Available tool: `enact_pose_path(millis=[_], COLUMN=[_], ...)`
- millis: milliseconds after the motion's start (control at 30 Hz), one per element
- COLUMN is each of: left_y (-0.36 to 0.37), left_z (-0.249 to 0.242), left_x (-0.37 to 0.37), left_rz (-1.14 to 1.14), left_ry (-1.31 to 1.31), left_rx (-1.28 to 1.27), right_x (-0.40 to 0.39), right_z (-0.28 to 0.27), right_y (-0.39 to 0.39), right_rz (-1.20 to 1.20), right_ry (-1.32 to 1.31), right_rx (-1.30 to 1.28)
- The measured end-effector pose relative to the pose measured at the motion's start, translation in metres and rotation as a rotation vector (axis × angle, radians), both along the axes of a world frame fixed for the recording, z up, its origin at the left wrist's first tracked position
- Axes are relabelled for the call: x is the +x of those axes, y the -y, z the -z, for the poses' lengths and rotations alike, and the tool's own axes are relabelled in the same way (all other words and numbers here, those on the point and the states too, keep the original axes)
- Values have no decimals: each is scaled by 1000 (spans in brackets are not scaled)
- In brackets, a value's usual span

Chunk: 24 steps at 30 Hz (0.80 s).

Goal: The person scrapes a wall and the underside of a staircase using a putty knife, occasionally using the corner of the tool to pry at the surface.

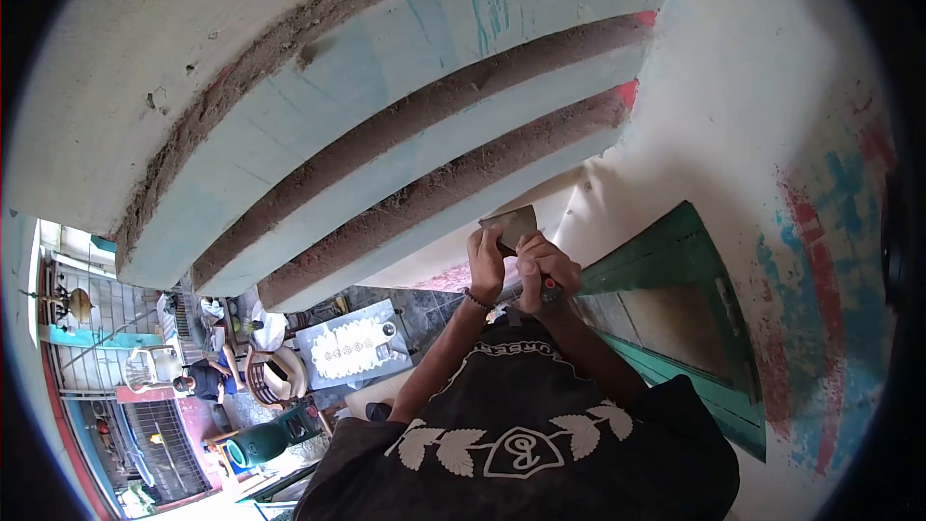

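head view shows the left hand [485,265] and right hand [546,270] both closed around a scraper [510,225], whose blade should stay flat against the ledge [424,203] just above them.

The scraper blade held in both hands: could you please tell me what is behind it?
Behind the scraper blade is the pale wall surface beneath the ridged moulding. The left hand and right hand cover its handle.

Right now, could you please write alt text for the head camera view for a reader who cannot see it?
Two bare hands, left hand and right hand, together press a flat metal scraper against a pale wall beside grooved, blue-painted molding. A beaded bracelet circles the left wrist; a seated person shows in the distance.
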State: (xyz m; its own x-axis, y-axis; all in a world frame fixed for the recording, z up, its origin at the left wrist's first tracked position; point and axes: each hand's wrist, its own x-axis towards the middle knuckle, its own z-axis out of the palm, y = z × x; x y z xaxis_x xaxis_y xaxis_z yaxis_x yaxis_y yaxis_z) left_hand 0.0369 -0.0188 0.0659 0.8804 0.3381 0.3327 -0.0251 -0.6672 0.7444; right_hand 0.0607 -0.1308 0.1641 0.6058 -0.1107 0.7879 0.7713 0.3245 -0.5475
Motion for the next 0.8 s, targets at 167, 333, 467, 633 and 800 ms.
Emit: enact_pose_path(millis=[167, 333, 467, 633, 800], left_y=[3, 2, 1, 8, -2], left_z=[-39, -9, -15, -25, 3], left_x=[-2, 4, -1, -2, 4], left_rz=[4, -54, -55, -71, -31], left_ry=[-75, 29, 38, -13, -43], left_rx=[-137, -91, -67, -270, -44], right_x=[-5, -11, -12, -15, -11], right_z=[-12, -14, -20, -20, -7], right_y=[4, 0, 0, 0, -7], right_rz=[12, 7, 24, 25, 29], right_ry=[-25, 79, 48, 48, 38], right_rx=[-61, -140, -154, -163, -166])
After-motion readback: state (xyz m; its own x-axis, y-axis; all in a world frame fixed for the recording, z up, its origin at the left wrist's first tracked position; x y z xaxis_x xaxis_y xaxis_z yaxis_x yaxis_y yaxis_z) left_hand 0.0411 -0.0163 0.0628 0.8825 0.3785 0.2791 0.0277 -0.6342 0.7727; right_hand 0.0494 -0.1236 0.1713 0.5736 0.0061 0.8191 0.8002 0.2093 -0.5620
